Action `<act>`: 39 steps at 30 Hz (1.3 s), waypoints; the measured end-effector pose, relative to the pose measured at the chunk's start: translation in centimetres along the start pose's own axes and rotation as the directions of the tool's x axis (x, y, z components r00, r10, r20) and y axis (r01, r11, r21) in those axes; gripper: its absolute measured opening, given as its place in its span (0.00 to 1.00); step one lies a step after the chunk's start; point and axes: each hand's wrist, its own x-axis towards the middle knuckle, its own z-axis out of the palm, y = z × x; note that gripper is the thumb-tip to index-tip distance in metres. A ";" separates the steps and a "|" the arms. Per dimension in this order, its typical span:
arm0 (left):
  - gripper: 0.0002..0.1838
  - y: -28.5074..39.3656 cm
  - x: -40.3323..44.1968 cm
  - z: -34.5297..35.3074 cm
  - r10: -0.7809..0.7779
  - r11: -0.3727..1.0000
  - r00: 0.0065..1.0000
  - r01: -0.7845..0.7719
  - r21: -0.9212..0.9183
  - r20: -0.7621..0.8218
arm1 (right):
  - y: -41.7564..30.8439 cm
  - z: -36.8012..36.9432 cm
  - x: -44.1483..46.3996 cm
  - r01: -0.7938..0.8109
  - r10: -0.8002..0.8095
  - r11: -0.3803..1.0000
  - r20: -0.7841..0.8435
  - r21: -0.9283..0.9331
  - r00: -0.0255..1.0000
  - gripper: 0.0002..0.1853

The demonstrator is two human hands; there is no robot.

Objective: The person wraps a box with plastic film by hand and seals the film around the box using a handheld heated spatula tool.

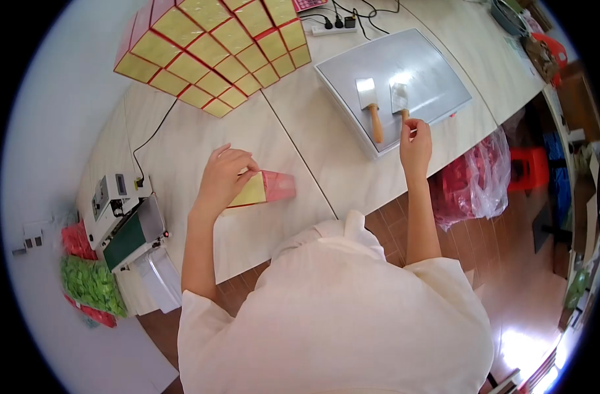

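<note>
My left hand (229,172) is over a small box with a yellow face (251,192) and a pink, film-like end, which lies on the table. Thumb and forefinger come together at the box's upper edge, and the palm hides part of it. To the right, my right hand (415,139) has its fingers closed on the short wooden handle of a scraper (400,97). The blade of that scraper rests on a grey metal-topped plate (438,79). Beside it on the plate lies a second scraper (371,108) with a wide blade and a wooden handle.
A stack of yellow boxes with red edges (214,56) stands at the back left. Behind the plate is a power strip (333,29) with cables. A white machine (119,200) sits at the left. Plastic-wrapped red material (474,177) and a red stool (528,169) are at the right.
</note>
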 end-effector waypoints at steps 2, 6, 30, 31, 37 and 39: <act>0.04 0.3 0.0 -0.4 -0.023 1.000 1.000 0.023 -0.021 -0.001 | 1.2 0.2 0.0 -0.019 0.018 0.998 -0.021 -0.056 1.000 0.06; 0.05 0.3 -0.3 -0.6 0.017 0.999 0.999 -0.018 -0.038 -0.044 | 2.5 1.1 -0.3 -0.053 0.048 0.963 -0.024 -0.263 0.999 0.08; 0.15 6.2 -1.2 3.2 -0.639 0.754 0.738 0.656 0.013 -0.216 | -2.5 0.0 -3.0 -0.168 0.122 0.973 0.268 0.155 0.956 0.13; 0.14 6.0 -1.3 3.2 -0.645 0.749 0.733 0.662 0.012 -0.217 | -3.5 -0.5 -3.4 -0.173 0.129 0.973 0.261 0.153 0.957 0.13; 0.08 4.4 -2.7 3.5 -0.589 0.776 0.754 0.628 0.058 -0.292 | -8.7 -2.6 -3.5 -0.016 -0.168 0.965 0.668 0.260 0.725 0.12; 0.07 3.9 -3.1 3.6 -0.585 0.774 0.748 0.630 0.061 -0.314 | -9.2 -1.8 -3.5 0.162 -0.461 0.865 0.624 0.475 0.631 0.12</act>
